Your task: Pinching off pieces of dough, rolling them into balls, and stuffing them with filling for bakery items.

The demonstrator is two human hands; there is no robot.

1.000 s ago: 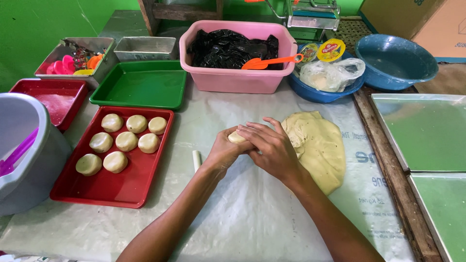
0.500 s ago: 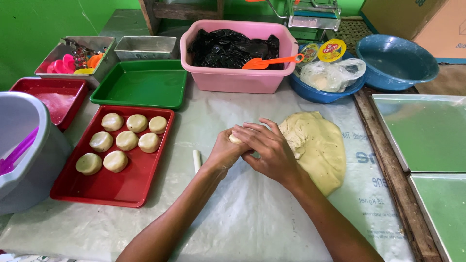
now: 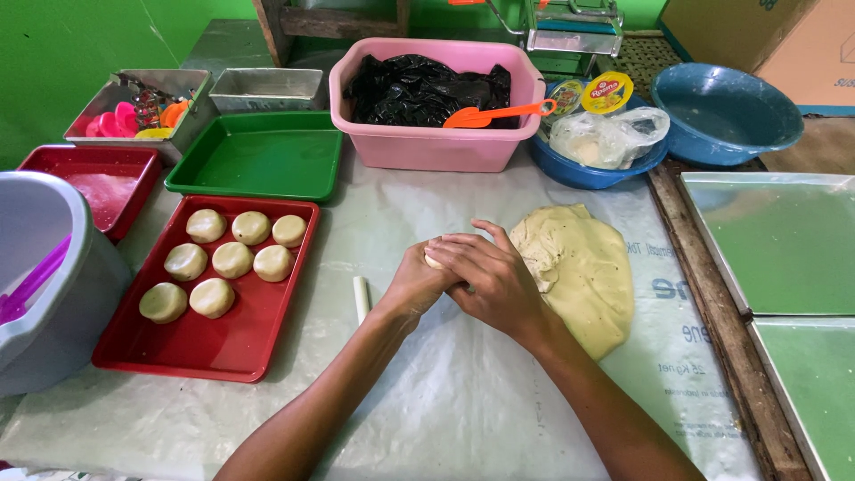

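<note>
Both arms came in from six o'clock and met at mid-table, where the right hand (image 3: 494,283) lay cupped over the left hand (image 3: 419,283), the two closed tight around a small dough ball (image 3: 435,261) of which only a pale sliver showed between thumb and fingers; how much dough sat inside could not be told. Pressed too hard, that ball would likely flatten or tear, and it might not match the rest. Just at nine o'clock of the left hand lay a short white stick (image 3: 361,298) on the plastic sheet (image 3: 427,410); a sliding wrist could knock it rolling. At three o'clock, touching or nearly touching the right hand, sat the big dough slab (image 3: 579,267), and a careless elbow could drag it or press a dent into it. Further toward nine o'clock the red tray (image 3: 214,347) held eight shaped rounds (image 3: 232,260) packed in its far half, so a new piece set down hastily might stick to a neighbour. Beyond, at eleven o'clock, stood the green tray (image 3: 258,160), and at twelve the pink tub (image 3: 427,142) with black plastic inside and an orange scoop (image 3: 494,114) balanced on its rim, which a bump could tip off. At one o'clock a blue bowl (image 3: 726,111) stood near the table's edge.
</note>
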